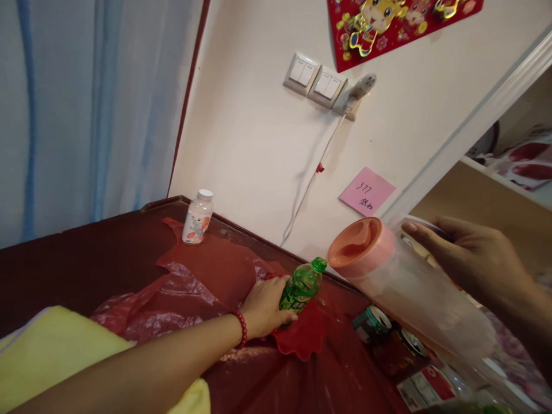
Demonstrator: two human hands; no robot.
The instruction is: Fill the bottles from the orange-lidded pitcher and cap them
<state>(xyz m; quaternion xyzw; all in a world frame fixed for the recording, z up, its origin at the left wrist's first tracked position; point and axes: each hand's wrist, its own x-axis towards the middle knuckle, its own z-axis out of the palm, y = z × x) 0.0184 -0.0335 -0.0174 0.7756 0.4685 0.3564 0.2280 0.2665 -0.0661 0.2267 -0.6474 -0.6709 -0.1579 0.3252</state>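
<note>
My left hand (266, 307), with a red bead bracelet at the wrist, is wrapped round a green plastic drink bottle (303, 286). The bottle leans a little to the right above a red scalloped mat (304, 336). In my right hand (478, 261) is the handle of a translucent pitcher (425, 293) with an orange lid (357, 244). The pitcher is tilted, its lid end towards the bottle's green cap. Its lower end reaches down to the right, over the cans.
A white-capped jar (198, 217) stands by the wall on the dark red table (86, 253). Red plastic film (194, 282) and a yellow cloth (56, 351) lie nearby. Open cans (373, 322) stand under the pitcher. A plugged-in white cord (308, 187) hangs down the wall.
</note>
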